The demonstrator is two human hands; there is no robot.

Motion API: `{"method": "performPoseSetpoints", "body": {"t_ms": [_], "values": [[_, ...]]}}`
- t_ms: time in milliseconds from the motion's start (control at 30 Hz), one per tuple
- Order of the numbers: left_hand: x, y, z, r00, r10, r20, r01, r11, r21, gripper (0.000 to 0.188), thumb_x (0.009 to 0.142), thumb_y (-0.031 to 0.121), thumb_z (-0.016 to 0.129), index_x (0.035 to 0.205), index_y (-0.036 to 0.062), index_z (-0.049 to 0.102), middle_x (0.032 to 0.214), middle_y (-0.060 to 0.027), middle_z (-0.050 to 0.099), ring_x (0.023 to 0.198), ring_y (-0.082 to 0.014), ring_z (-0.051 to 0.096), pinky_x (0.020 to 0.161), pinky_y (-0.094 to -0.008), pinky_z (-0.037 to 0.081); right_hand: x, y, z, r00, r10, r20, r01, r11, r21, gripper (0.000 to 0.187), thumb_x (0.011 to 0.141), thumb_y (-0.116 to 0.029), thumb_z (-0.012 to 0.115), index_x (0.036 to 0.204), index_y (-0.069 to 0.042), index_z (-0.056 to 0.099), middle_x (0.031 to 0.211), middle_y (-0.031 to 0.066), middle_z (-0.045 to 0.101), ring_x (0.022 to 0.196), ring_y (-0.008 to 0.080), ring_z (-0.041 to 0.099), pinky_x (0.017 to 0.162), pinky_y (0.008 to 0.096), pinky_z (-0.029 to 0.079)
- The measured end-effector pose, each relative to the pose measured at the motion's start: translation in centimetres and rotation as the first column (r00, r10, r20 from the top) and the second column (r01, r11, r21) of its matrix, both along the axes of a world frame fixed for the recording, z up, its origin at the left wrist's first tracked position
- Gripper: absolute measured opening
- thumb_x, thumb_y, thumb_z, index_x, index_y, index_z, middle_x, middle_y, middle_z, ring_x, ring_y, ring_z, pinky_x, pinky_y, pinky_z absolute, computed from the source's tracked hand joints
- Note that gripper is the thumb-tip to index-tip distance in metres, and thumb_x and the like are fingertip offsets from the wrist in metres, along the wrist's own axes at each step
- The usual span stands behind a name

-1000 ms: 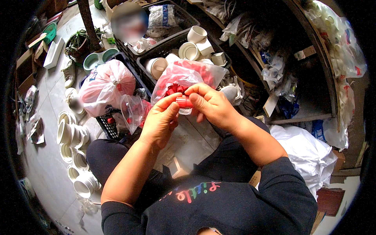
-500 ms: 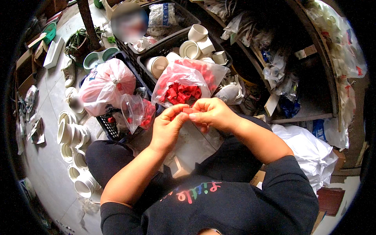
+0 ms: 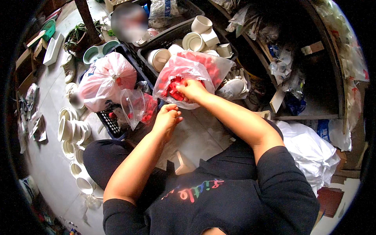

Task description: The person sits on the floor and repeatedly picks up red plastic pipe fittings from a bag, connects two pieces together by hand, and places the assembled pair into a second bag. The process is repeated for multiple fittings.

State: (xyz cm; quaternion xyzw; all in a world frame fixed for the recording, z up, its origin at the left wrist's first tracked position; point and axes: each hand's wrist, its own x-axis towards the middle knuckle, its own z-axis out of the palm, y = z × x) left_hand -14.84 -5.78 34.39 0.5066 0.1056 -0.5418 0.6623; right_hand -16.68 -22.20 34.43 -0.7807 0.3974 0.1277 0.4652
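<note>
My right hand (image 3: 193, 91) reaches into the mouth of a clear plastic bag (image 3: 162, 88) of small red plastic fittings (image 3: 173, 94). Its fingers are closed together at one of the red fittings; the tips are partly hidden among the pieces. My left hand (image 3: 168, 118) is held in front of the bag, nearer to me, with its fingers curled in. Whether it holds anything small is hidden by the fingers.
Behind the bag stands a dark crate (image 3: 144, 53) with white pots (image 3: 193, 41). On the left, a tied bag (image 3: 109, 76) and a smaller clear bag (image 3: 135, 107) of red pieces rest on another crate (image 3: 111, 125). White pots (image 3: 67, 128) line the floor; a white sack (image 3: 305, 152) lies right.
My hands were together at a small red piece in front of the bag. The right hand has moved forward into the bag; the left has stayed near its place, now apart from it.
</note>
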Motion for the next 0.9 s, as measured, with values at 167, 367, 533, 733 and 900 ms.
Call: {"method": "performPoseSetpoints", "body": {"t_ms": [167,367,533,733,900], "values": [[0.2,-0.5,-2.6,0.99,-0.136,0.043,0.137,0.99,-0.017,0.031,0.083,0.011,0.054,0.11,0.0033,0.042,0.089,-0.0065,0.054,0.074,-0.0174,0.055,0.066,-0.0293,0.047,2.9,-1.2,-3.7,0.993,0.039,0.115,-0.044,0.998,0.039,0.025,0.08,-0.024,0.055,0.093,-0.003,0.054,0.073,0.0085,0.06,0.055,0.0146,0.056,0.05,0.0282,0.045],[2.4,-1.2,-6.4,0.273,-0.58,0.768,0.4,0.794,0.457,0.055,0.076,0.016,0.056,0.126,0.0154,0.034,0.092,-0.022,0.058,0.082,-0.0329,0.059,0.07,-0.0417,0.046,3.9,-1.2,-2.6,0.99,0.13,0.062,-0.138,0.98,0.146,0.032,0.08,-0.025,0.054,0.103,-0.003,0.058,0.087,0.009,0.062,0.073,0.0195,0.059,0.069,0.0325,0.046],[4.1,-0.6,-7.4,0.15,-0.559,0.816,0.376,0.795,0.476,0.042,0.074,0.008,0.053,0.115,0.0147,0.047,0.091,-0.0211,0.055,0.087,-0.0363,0.054,0.074,-0.0434,0.044,5.6,-2.2,0.5,0.983,0.183,-0.034,-0.185,0.938,-0.294,0.044,0.071,-0.037,0.062,0.097,-0.001,0.059,0.092,0.0187,0.062,0.086,0.0261,0.06,0.077,0.0342,0.044],[4.3,-1.6,-4.0,0.114,-0.301,0.947,0.31,0.916,0.254,0.018,0.075,0.006,0.052,0.092,0.0071,0.054,0.094,-0.0178,0.053,0.091,-0.0341,0.052,0.075,-0.0399,0.043,5.5,-7.1,2.3,0.923,0.337,0.188,-0.179,0.806,-0.565,0.034,0.067,-0.03,0.061,0.089,-0.003,0.059,0.087,0.0203,0.06,0.086,0.0354,0.056,0.078,0.0399,0.044],[3.6,-2.1,-2.6,0.101,-0.376,0.921,0.328,0.887,0.326,0.014,0.075,0.008,0.052,0.089,0.0061,0.055,0.089,-0.0187,0.054,0.085,-0.036,0.054,0.072,-0.0415,0.044,4.1,-7.7,3.1,0.915,0.373,0.152,-0.233,0.798,-0.556,0.03,0.066,-0.015,0.057,0.091,0.0,0.056,0.082,0.0186,0.06,0.08,0.0289,0.059,0.073,0.0359,0.045]]}}
